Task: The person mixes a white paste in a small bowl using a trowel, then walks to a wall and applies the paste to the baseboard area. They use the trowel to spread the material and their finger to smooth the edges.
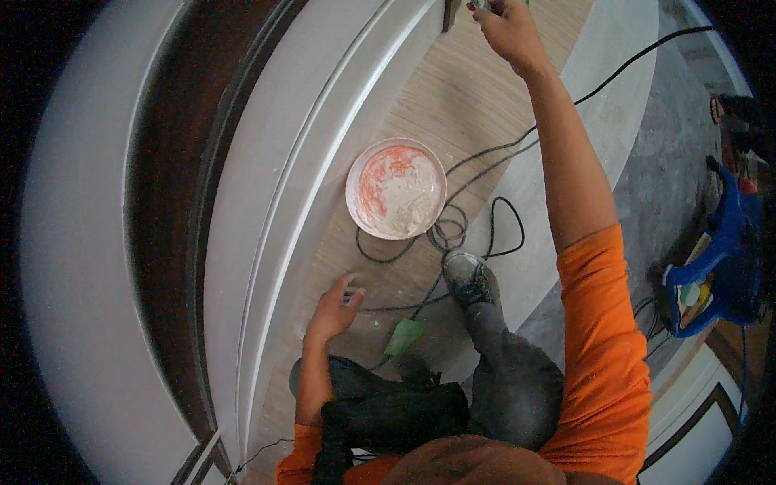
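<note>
The tub lies ahead-right of the nearer left grip, its fingers apart. The right grip's hold is unclear.

I see the right grip far forward at the top edge, fingers closed on a small object too cut off to identify. The left grip hangs with fingers loosely curled, nothing visible in it, near the white baseboard. Between them, on the wood-patterned floor, I have a round tub smeared with whitish paste and orange-red patches. A dark cord loops beside it, near a dusty shoe.
</note>
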`<state>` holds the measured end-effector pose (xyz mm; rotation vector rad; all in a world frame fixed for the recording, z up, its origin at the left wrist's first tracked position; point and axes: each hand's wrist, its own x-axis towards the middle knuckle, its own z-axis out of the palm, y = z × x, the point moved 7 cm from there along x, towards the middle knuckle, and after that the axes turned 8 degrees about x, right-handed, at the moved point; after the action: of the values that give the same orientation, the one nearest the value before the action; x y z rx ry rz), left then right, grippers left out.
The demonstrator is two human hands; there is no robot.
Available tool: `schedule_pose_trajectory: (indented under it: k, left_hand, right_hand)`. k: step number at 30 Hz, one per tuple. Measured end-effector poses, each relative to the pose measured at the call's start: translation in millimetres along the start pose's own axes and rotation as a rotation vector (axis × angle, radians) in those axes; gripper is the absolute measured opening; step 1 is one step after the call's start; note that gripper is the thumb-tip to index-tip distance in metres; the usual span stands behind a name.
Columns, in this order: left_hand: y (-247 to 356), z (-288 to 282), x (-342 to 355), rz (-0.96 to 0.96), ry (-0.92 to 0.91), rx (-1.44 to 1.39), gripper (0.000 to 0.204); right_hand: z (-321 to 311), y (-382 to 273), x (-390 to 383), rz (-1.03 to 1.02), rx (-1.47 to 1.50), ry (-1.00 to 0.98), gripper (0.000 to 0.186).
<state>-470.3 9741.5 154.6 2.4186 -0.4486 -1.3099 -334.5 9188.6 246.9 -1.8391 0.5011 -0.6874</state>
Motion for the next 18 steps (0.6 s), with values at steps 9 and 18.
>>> schedule_pose_trajectory:
  k: [9, 18]
  left_hand:
    - [-2.1, -0.5, 2.2, 0.009, 0.019, -0.019, 0.047]
    - [2.0, -1.8, 6.1, -0.002, 0.018, -0.027, 0.046]
  right_hand:
    - [-6.3, -0.1, -2.3, -0.273, -0.157, -0.015, 0.048]
    - [-8.7, -5.8, 5.8, -0.442, -0.261, -0.028, 0.049]
